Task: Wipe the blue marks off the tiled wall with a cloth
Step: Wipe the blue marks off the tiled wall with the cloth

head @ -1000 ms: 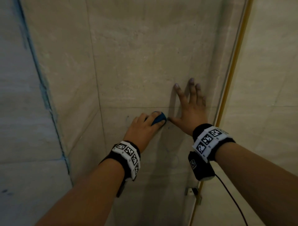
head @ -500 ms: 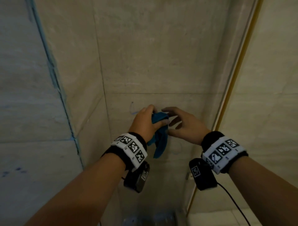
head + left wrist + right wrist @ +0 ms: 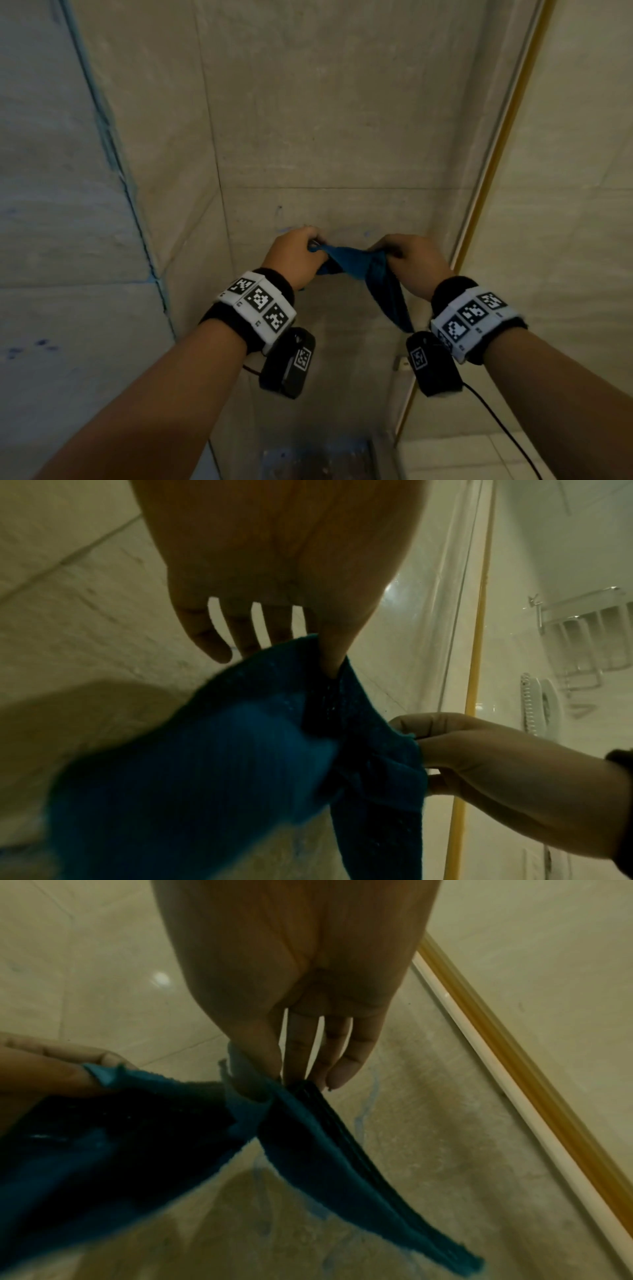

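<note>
Head view: a blue cloth (image 3: 356,267) is seen stretched between both hands, held up close to the tiled wall (image 3: 342,102) but apart from it, as far as can be told.
Left hand (image 3: 294,255): one corner of the cloth is pinched between thumb and forefinger; in the left wrist view the other fingers (image 3: 209,639) are seen hanging loosely, not touching the fabric.
Right hand (image 3: 412,262): the other end is pinched at the fingertips, and a long tail of cloth is left dangling down past the right wrist.
Cloth, close up: in the right wrist view it (image 3: 308,1139) looks folded into a narrow strip below the right hand, with a frayed edge at the hanging tip.
Blue marks: faint smudges (image 3: 286,229) can be made out on the far wall just above the left hand, and a pale blue streak (image 3: 366,1107) is picked up by the right wrist camera on the tile behind the cloth. A few darker dots (image 3: 41,344) are spotted on the left wall, well apart from the hands.
Wall surface: large beige stone-look tiles with thin grout lines, dimly lit; a bluish line (image 3: 113,154) runs down the left corner joint.
Room: a yellowish strip (image 3: 493,178) is seen running down the right side. A metal rack (image 3: 582,631) and a white shower head (image 3: 537,704) are visible in the left wrist view, on the right.
Floor: a dark, grimy patch (image 3: 315,459) is visible at the bottom, near the corner.
</note>
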`<state>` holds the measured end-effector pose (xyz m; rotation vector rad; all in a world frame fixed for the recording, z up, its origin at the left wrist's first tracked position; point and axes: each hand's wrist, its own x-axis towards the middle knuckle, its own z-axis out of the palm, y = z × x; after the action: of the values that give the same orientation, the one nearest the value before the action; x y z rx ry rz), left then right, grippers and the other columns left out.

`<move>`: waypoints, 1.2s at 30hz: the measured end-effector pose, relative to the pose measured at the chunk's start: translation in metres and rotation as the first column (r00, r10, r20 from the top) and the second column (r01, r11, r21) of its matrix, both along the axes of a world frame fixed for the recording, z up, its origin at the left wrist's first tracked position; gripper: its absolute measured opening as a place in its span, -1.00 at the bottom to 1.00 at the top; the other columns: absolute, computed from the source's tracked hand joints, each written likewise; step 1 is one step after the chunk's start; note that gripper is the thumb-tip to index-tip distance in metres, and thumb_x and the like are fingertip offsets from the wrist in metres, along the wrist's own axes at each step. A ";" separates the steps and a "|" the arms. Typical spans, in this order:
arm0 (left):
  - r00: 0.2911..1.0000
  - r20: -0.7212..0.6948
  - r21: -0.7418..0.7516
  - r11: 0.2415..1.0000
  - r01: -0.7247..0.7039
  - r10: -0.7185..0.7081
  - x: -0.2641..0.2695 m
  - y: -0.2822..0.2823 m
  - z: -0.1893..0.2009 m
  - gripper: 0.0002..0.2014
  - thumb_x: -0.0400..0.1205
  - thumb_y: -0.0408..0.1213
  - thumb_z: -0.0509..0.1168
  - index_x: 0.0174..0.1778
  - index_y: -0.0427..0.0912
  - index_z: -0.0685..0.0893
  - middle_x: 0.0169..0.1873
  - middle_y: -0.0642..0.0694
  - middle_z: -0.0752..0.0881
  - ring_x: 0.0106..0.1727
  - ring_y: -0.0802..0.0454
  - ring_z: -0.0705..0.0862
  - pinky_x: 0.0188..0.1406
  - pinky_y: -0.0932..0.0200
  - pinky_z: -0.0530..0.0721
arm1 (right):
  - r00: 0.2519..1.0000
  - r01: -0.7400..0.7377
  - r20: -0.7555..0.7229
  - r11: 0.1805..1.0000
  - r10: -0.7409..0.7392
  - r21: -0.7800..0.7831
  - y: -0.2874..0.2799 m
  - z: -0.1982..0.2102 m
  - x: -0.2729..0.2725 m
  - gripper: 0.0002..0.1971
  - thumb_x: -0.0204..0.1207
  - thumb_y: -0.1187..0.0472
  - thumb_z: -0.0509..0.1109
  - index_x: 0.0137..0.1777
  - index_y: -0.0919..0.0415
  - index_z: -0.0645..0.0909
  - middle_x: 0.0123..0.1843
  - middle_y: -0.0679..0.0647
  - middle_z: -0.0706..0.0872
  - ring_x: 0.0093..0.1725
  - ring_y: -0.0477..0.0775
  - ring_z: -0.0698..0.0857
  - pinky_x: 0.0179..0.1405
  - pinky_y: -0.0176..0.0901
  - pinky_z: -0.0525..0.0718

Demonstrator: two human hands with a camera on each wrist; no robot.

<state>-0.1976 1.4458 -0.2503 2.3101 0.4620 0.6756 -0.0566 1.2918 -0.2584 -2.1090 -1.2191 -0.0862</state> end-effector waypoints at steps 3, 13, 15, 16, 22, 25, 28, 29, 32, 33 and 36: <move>0.998 0.060 0.027 0.999 -0.032 0.031 -0.002 -0.001 0.000 -0.86 0.67 -0.34 0.27 0.08 -0.22 0.69 -0.02 -0.05 0.70 -0.04 0.05 0.63 -0.21 0.34 0.46 | 0.999 0.017 -0.047 1.000 -0.016 0.007 -0.001 0.002 0.001 -0.64 0.54 0.45 0.19 0.11 0.10 0.72 0.09 0.14 0.76 0.02 0.08 0.71 -0.04 -0.10 0.71; 0.985 0.152 -0.058 0.994 0.089 -0.079 0.003 -0.015 0.013 -0.86 0.69 -0.40 0.19 -0.03 -0.10 0.63 -0.21 -0.20 0.72 -0.27 0.02 0.64 -0.41 0.27 0.54 | 0.956 -0.215 -0.222 0.973 0.193 -0.079 0.009 0.012 -0.020 -0.62 0.53 0.12 0.43 0.34 -0.05 0.53 0.15 -0.13 0.67 0.10 -0.18 0.65 0.07 -0.35 0.60; 0.982 0.173 -0.060 0.995 0.086 -0.074 0.003 -0.018 0.015 -0.86 0.69 -0.41 0.18 -0.04 -0.10 0.61 -0.21 -0.15 0.71 -0.26 0.03 0.63 -0.38 0.26 0.56 | 0.962 -0.212 -0.202 0.971 0.186 -0.114 0.012 0.010 -0.023 -0.74 0.55 0.04 0.41 0.21 0.02 0.59 0.03 -0.07 0.72 0.02 -0.11 0.69 0.03 -0.22 0.63; 0.981 0.182 -0.056 0.995 0.080 -0.068 0.003 -0.018 0.016 -0.85 0.69 -0.41 0.18 -0.03 -0.09 0.61 -0.20 -0.17 0.72 -0.23 -0.03 0.65 -0.34 0.18 0.58 | 0.968 -0.198 -0.179 0.974 0.176 -0.111 0.013 0.009 -0.023 -0.82 0.58 0.06 0.38 0.11 0.10 0.63 -0.06 -0.02 0.74 -0.05 -0.05 0.71 -0.06 -0.21 0.63; 0.985 0.006 -0.049 0.984 0.173 -0.173 -0.010 -0.013 0.016 -0.79 0.58 -0.39 0.33 0.06 -0.02 0.63 -0.04 0.05 0.67 0.04 0.06 0.67 -0.03 0.26 0.64 | 0.969 -0.079 -0.233 0.996 0.086 0.041 0.011 0.012 -0.019 -0.88 0.67 0.21 0.23 0.02 0.23 0.55 -0.12 0.20 0.76 -0.19 0.10 0.75 -0.37 -0.18 0.64; 0.957 -0.109 -0.055 0.963 0.263 -0.268 -0.009 -0.019 0.013 -0.63 0.54 -0.28 0.42 0.27 -0.01 0.60 0.20 0.03 0.64 0.22 0.10 0.62 0.20 0.12 0.63 | 0.987 -0.050 -0.150 0.997 0.058 0.053 0.008 0.014 -0.015 -0.92 0.68 0.22 0.20 0.04 0.15 0.53 -0.13 0.18 0.74 -0.19 0.14 0.72 -0.24 0.02 0.71; 0.974 -0.034 -0.094 0.971 0.218 -0.222 -0.006 -0.025 0.014 -0.56 0.63 -0.18 0.34 0.44 0.02 0.46 0.31 0.01 0.57 0.26 0.06 0.59 0.13 0.21 0.57 | 0.980 -0.057 -0.183 0.989 0.082 0.139 0.004 0.017 -0.013 -0.93 0.67 0.25 0.22 0.00 0.11 0.53 -0.15 0.16 0.74 -0.17 0.13 0.72 -0.20 0.00 0.70; 0.981 -0.022 -0.092 0.977 0.192 -0.195 -0.005 -0.026 0.015 -0.55 0.66 -0.17 0.31 0.48 0.00 0.43 0.31 -0.02 0.56 0.25 0.03 0.60 0.13 0.20 0.58 | 0.975 -0.069 -0.198 0.985 0.101 0.161 0.003 0.019 -0.014 -0.92 0.67 0.27 0.23 0.00 0.11 0.53 -0.14 0.15 0.74 -0.17 0.10 0.71 -0.22 -0.08 0.69; 0.983 -0.072 -0.053 0.985 0.163 -0.167 0.002 -0.027 0.017 -0.57 0.68 -0.18 0.28 0.48 -0.06 0.41 0.29 -0.10 0.60 0.15 -0.03 0.64 0.15 0.06 0.66 | 0.957 -0.127 -0.231 0.969 0.176 0.211 0.002 0.023 -0.020 -0.91 0.65 0.31 0.26 -0.01 0.13 0.56 -0.10 0.15 0.75 -0.17 0.01 0.71 -0.23 -0.21 0.67; 0.985 -0.081 -0.037 0.988 0.153 -0.155 0.004 -0.028 0.017 -0.60 0.68 -0.19 0.29 0.44 -0.09 0.44 0.23 -0.12 0.63 0.11 -0.03 0.64 0.12 0.05 0.67 | 0.945 -0.142 -0.257 0.961 0.202 0.235 0.002 0.024 -0.022 -0.90 0.64 0.33 0.27 0.00 0.13 0.57 -0.09 0.14 0.76 -0.16 0.00 0.71 -0.21 -0.21 0.67; 0.997 0.005 -0.037 0.996 0.080 -0.080 0.010 -0.027 0.018 -0.72 0.67 -0.22 0.32 0.27 -0.13 0.50 -0.04 -0.07 0.63 -0.02 -0.01 0.63 0.00 0.09 0.66 | 0.887 -0.118 -0.386 0.933 0.252 0.340 0.002 0.023 -0.025 -0.80 0.61 0.40 0.26 0.08 0.09 0.57 -0.06 0.06 0.74 -0.09 0.00 0.72 -0.10 -0.12 0.71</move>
<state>-0.1874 1.4193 -0.2327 2.2792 0.3752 0.6276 -0.0817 1.2939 -0.2359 -1.6186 -1.0566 0.2465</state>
